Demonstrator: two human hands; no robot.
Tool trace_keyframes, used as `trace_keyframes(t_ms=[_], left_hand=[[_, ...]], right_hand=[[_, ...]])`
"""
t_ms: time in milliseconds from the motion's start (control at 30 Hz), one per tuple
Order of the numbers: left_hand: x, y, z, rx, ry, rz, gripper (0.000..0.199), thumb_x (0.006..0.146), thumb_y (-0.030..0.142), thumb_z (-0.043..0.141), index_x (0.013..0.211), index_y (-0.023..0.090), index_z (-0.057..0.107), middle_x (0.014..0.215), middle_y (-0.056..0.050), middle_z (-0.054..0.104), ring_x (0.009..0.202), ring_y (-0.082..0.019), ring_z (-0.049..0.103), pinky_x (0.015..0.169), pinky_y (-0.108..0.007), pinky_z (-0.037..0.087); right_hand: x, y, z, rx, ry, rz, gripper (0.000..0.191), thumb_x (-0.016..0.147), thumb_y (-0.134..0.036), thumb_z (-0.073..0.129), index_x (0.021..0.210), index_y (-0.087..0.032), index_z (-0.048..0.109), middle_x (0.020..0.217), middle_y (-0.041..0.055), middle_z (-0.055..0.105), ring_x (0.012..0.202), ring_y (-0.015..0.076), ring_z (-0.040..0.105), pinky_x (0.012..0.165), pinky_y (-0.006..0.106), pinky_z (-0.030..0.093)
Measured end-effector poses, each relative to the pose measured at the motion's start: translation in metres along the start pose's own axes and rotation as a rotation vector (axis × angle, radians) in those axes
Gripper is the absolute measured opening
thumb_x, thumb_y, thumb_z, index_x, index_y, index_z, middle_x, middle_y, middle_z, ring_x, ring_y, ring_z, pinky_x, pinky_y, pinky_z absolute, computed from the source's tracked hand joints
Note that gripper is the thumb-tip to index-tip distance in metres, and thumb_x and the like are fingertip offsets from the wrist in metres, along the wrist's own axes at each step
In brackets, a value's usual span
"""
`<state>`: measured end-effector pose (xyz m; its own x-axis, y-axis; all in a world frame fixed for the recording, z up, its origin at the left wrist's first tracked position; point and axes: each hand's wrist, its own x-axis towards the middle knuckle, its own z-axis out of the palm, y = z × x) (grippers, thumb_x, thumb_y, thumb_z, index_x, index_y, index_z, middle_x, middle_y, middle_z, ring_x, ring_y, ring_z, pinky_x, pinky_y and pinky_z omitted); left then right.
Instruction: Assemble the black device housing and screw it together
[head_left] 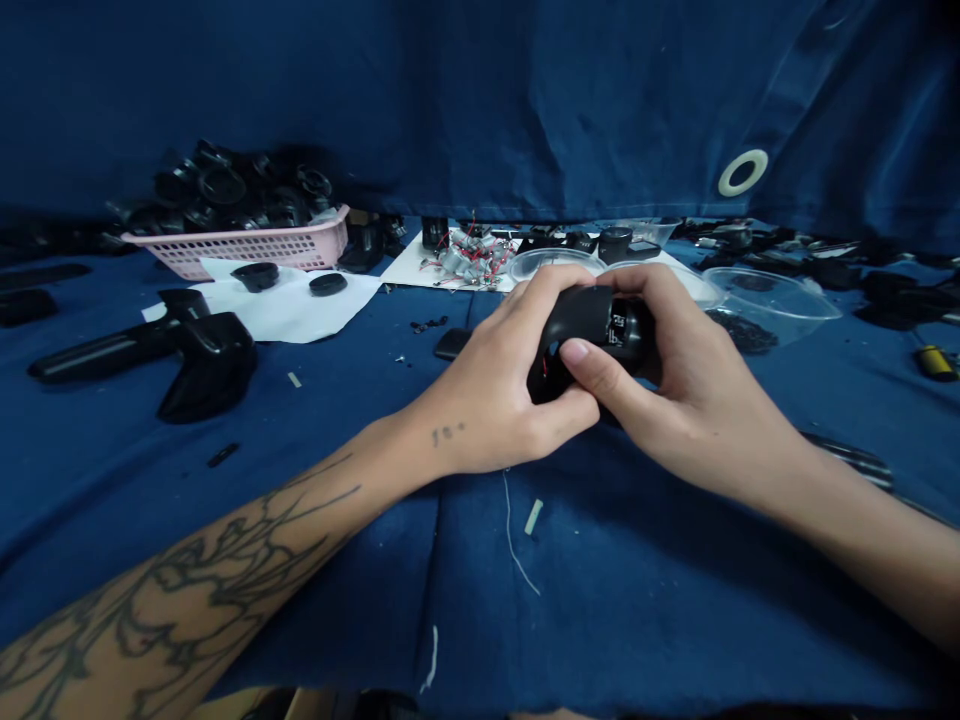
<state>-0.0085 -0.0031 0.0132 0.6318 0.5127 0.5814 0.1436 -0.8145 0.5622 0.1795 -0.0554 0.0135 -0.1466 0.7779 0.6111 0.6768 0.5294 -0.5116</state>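
Both hands hold one black plastic housing (576, 315) above the blue cloth, near the middle of the head view. My left hand (517, 370) wraps round its left side, with the thumb beneath. My right hand (667, 370) grips the right side, its thumb pressed across the front near an opening. A bit of red shows inside that opening, and small white markings are visible on the part beside it. The fingertips behind the housing are mostly hidden.
A pink basket (247, 248) heaped with black parts stands at the back left. Before it lie white paper (300, 312) and a black handle-shaped part (202, 365). Motors with red wires (474, 258) and clear plastic containers (780, 297) are behind my hands.
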Motion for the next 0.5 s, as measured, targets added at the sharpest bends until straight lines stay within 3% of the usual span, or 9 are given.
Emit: trace_keyframes(t_ms=[500], left_hand=[[-0.0001, 0.0009, -0.0008, 0.006, -0.004, 0.0, 0.061, 0.082, 0.022, 0.068, 0.138, 0.023, 0.045, 0.147, -0.012, 0.06, 0.134, -0.033, 0.059, 0.114, -0.053, 0.05]], right_hand=[[0.0, -0.0008, -0.0001, -0.005, 0.0, 0.014, 0.043, 0.097, -0.053, 0.068, 0.122, -0.02, 0.056, 0.1, 0.0053, 0.065, 0.077, 0.0193, 0.061, 0.062, 0.031, 0.05]])
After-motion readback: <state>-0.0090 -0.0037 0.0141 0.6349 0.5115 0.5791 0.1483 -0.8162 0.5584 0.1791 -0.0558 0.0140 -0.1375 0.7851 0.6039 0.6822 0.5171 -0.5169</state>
